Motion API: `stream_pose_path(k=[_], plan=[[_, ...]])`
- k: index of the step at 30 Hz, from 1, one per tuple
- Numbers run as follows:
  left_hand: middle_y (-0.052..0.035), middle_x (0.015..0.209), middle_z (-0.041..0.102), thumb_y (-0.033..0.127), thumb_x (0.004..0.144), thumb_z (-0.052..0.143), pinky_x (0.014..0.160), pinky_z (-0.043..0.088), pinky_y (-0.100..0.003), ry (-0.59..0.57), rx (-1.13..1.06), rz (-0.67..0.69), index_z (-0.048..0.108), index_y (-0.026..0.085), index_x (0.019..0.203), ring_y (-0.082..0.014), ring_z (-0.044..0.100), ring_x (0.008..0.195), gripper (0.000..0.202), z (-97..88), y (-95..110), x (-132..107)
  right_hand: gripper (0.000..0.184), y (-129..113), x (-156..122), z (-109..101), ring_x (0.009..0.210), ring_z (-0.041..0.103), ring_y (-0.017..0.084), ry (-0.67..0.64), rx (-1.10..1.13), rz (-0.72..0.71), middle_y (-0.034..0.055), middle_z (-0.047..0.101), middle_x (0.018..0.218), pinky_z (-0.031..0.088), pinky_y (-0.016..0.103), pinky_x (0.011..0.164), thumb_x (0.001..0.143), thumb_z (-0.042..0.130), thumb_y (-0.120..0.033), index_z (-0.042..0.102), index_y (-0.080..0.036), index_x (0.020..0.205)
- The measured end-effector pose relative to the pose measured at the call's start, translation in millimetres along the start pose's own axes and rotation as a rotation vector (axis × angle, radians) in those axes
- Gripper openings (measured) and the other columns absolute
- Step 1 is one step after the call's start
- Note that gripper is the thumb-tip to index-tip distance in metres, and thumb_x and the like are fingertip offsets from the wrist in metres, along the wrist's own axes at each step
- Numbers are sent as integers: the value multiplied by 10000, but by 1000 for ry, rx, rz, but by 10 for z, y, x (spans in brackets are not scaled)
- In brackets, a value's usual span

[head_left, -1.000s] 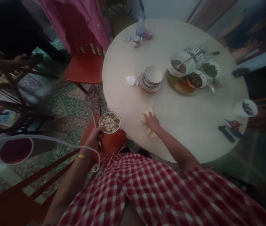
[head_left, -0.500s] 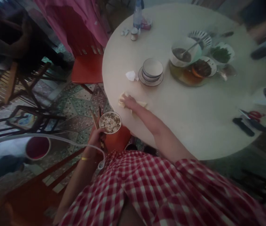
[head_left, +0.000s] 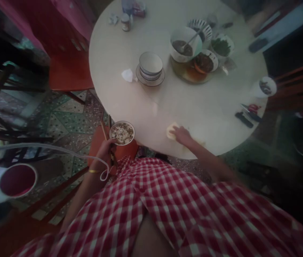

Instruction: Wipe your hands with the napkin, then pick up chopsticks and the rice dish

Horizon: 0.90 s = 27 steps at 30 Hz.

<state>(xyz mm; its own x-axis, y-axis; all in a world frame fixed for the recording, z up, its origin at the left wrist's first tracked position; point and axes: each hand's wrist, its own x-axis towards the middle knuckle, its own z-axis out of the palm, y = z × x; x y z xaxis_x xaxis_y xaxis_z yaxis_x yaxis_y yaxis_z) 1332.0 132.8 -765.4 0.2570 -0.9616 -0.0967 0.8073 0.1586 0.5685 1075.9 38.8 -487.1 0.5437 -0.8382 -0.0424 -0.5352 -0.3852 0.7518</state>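
Observation:
A bowl of light and dark food bits is gripped at its near edge by my left hand, just off the table's edge. Chopsticks stick out beside the bowl, held in the same hand. My right hand presses a pale yellow cloth flat against the round white table, near its front edge. Part of the cloth is under my fingers. Farther in, a stack of bowls rests on a plate, with a crumpled white tissue to its left.
A large bowl with a ladle, a bowl of greens and other dishes stand toward the back. Scissors and dark-handled tools lie at the right edge. Red chairs surround the table; a bucket stands at left.
My right hand has slid the cloth rightward and nearer along the tabletop. The camera view has shifted to the right. My left hand still holds the bowl and chopsticks.

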Motion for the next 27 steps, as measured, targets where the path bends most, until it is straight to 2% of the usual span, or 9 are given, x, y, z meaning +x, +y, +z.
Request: stream_pose_path(k=[3,6,8,11,14,18,22,25,27], plan=[[73,317,330,230,537,607,287,223,-179,-3,46,3,409,203,514,-52,274,273,201,114,32,13,537,-194,317,-284,1158,492,292,191,52,-42,27,373,1524,453,422,918,912,364,-126,518,-334,1382],[79,314,310,231,535,615,287,218,-177,-3,91,6,378,209,497,-49,269,271,240,244,53,11,511,-557,707,-394,1145,496,292,245,53,-158,29,349,1534,468,394,875,936,348,-162,489,-327,1399],[76,309,308,237,532,614,284,209,-179,-25,114,-13,368,211,481,-49,267,268,253,322,33,16,480,-713,805,-295,1173,483,287,197,53,-189,20,333,1546,470,376,866,966,309,-194,499,-329,1386],[70,306,319,237,525,615,285,213,-182,-71,139,-41,384,207,467,-49,269,268,241,407,-75,42,469,-650,576,22,1199,464,280,144,57,-178,27,326,1550,465,373,878,985,277,-212,511,-325,1376],[65,304,333,240,528,624,289,214,-180,-115,158,-45,416,196,464,-45,265,269,222,488,-261,65,453,-289,89,288,1177,484,270,76,48,-147,37,401,1502,466,383,885,968,319,-184,583,-321,1309],[70,318,344,233,544,638,294,215,-175,-145,136,-28,431,190,485,-40,261,273,219,664,-507,14,477,414,-378,314,1136,529,251,-11,80,-43,11,474,1464,459,381,921,899,416,-112,635,-333,1260],[72,321,339,234,548,648,290,216,-180,-112,120,-30,422,197,492,-48,266,272,235,872,-695,-148,637,1261,-521,335,1172,540,238,206,166,169,18,417,1517,417,393,997,847,399,-45,505,-333,1405],[62,309,329,245,557,647,294,219,-181,-39,129,-23,404,198,456,-50,269,277,267,1000,-893,-313,618,1763,-519,624,1197,535,257,279,197,326,101,435,1494,418,399,986,866,363,-71,449,-248,1452],[59,306,322,251,569,649,300,219,-178,8,121,-16,399,198,445,-51,276,285,285,1086,-1089,-437,590,1901,-443,899,1181,538,270,336,199,400,148,419,1491,422,415,970,884,352,-101,439,-211,1457]])
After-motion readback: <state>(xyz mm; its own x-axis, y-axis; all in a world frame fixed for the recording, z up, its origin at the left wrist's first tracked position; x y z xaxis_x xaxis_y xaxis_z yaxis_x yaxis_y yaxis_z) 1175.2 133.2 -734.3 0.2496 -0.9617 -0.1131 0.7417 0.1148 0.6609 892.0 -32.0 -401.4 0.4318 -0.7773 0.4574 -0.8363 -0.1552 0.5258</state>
